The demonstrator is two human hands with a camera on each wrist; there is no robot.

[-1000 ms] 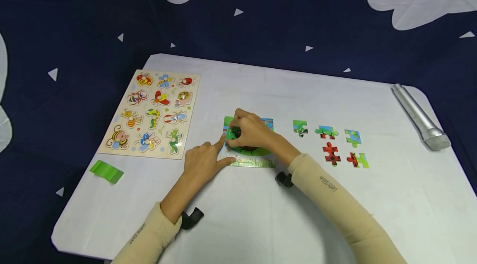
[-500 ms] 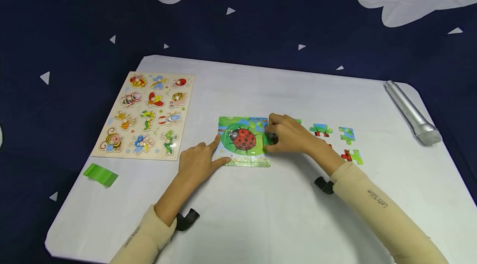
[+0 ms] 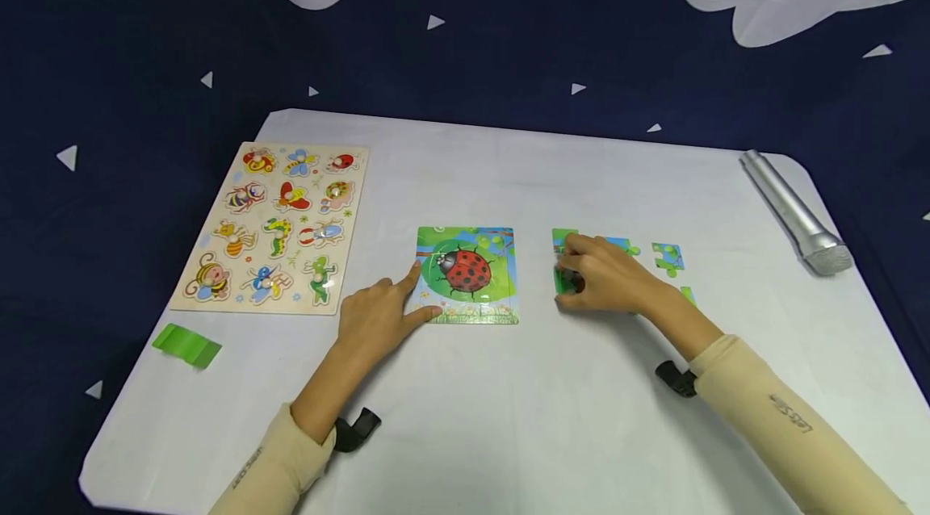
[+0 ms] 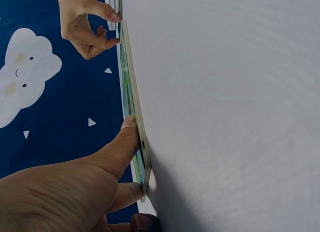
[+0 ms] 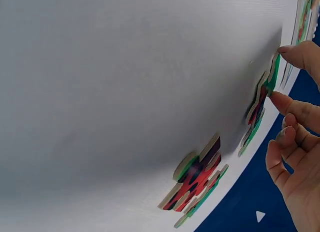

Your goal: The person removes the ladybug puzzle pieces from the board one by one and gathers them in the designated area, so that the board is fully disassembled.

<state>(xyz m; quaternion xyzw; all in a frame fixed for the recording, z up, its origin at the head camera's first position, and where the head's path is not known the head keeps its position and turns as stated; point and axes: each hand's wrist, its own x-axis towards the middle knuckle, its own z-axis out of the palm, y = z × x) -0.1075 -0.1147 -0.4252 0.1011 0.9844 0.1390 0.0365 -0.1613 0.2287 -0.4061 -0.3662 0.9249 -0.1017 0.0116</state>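
A square ladybug jigsaw puzzle (image 3: pixel 467 269) lies flat in the middle of the table. Along its left side rests my left hand (image 3: pixel 374 321), with thumb and forefinger stretched out to touch the board's edge. To the right of the puzzle, my right hand (image 3: pixel 610 277) pinches a green puzzle piece (image 3: pixel 564 282) between thumb and forefinger. That piece (image 5: pixel 273 75) appears tilted on edge near the tabletop in the right wrist view. Other loose pieces lie beneath and beyond this hand, including a blue-green puzzle piece (image 3: pixel 668 257); several are partly hidden by it.
On the left lies a wooden insect peg board (image 3: pixel 272 228) with knobbed figures. A folded green strip (image 3: pixel 186 345) is in front of it. A silver microphone (image 3: pixel 795 215) stretches along the right side of the white table (image 3: pixel 465 418). Behind hangs a dark blue patterned cloth (image 3: pixel 508 39).
My right hand has moved from over the ladybug puzzle rightward to the loose pieces, carrying the green puzzle piece. The ladybug picture is uncovered. My left hand stays at the puzzle's left edge.
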